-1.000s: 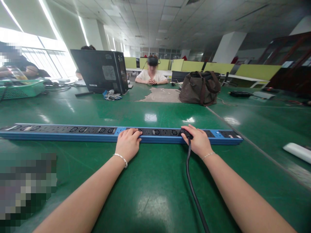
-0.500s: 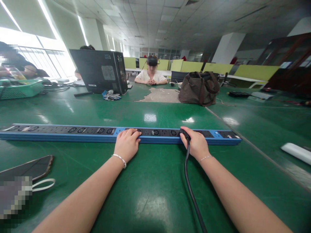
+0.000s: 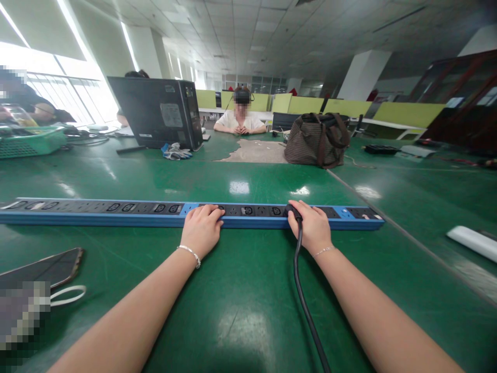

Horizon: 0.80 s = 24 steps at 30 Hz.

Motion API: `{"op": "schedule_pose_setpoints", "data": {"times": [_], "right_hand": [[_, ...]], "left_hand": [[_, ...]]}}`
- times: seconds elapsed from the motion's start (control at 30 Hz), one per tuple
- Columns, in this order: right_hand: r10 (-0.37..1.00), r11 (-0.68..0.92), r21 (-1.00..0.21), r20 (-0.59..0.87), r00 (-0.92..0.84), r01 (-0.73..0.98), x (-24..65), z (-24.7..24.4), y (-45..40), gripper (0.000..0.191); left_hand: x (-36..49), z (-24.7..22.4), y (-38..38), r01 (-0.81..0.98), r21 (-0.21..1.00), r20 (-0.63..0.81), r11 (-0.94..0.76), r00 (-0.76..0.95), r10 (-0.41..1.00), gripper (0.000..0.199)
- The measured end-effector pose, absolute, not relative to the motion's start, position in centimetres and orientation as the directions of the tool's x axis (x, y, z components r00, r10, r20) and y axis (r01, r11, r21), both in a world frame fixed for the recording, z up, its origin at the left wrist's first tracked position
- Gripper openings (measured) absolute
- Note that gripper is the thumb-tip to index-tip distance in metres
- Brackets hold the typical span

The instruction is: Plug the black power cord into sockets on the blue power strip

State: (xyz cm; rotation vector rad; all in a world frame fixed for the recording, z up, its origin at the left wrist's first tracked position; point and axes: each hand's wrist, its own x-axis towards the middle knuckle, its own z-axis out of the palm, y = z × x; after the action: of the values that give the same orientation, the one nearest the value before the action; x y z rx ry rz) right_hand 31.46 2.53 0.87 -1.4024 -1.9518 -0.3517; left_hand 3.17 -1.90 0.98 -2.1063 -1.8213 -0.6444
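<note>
A long blue power strip (image 3: 116,219) with black sockets lies across the green table in front of me. My left hand (image 3: 202,228) is closed over the strip near its middle, fingers across the top and far edge. Farther right, my right hand (image 3: 310,224) grips a black plug (image 3: 292,211) at one of the sockets. Whether the plug is fully seated is hidden by the fingers. From it a black power cord (image 3: 301,285) runs down toward me between my arms.
At left lie a phone (image 3: 58,267) and a white loop strap (image 3: 70,295). Farther back are a green basket (image 3: 34,142), a black computer case (image 3: 155,114), gloves (image 3: 176,152) and a brown bag (image 3: 314,140). A white bar (image 3: 473,242) lies at right. A person (image 3: 240,119) sits opposite.
Both hands keep their places on the power strip and the plug. The whole view has shifted very slightly; nothing else has visibly moved.
</note>
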Motion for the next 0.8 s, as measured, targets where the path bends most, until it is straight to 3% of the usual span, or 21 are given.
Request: {"op": "schedule_pose_setpoints", "data": {"times": [0.2,0.5,0.7,0.8], "right_hand": [[0.724,0.401,-0.214,0.67,-0.165,0.891,31.4,0.5,2.8,0.037],[0.766,0.265,-0.265,0.641,-0.036,0.927,30.8,0.5,2.8,0.041],[0.736,0.277,-0.605,0.633,0.241,0.746,31.4,0.9,3.0,0.046],[0.687,0.287,-0.691,0.632,0.36,0.664,33.4,1.4,3.6,0.051]], "left_hand": [[3.2,1.0,-1.9,0.986,0.069,0.493,-0.149,0.096,0.865,0.025],[3.1,1.0,-1.8,0.984,0.077,0.513,-0.16,0.098,0.853,0.024],[3.1,0.9,-1.8,0.984,0.078,0.509,-0.157,0.096,0.855,0.023],[3.1,0.9,-1.8,0.984,0.079,0.511,-0.158,0.096,0.854,0.023]]}}
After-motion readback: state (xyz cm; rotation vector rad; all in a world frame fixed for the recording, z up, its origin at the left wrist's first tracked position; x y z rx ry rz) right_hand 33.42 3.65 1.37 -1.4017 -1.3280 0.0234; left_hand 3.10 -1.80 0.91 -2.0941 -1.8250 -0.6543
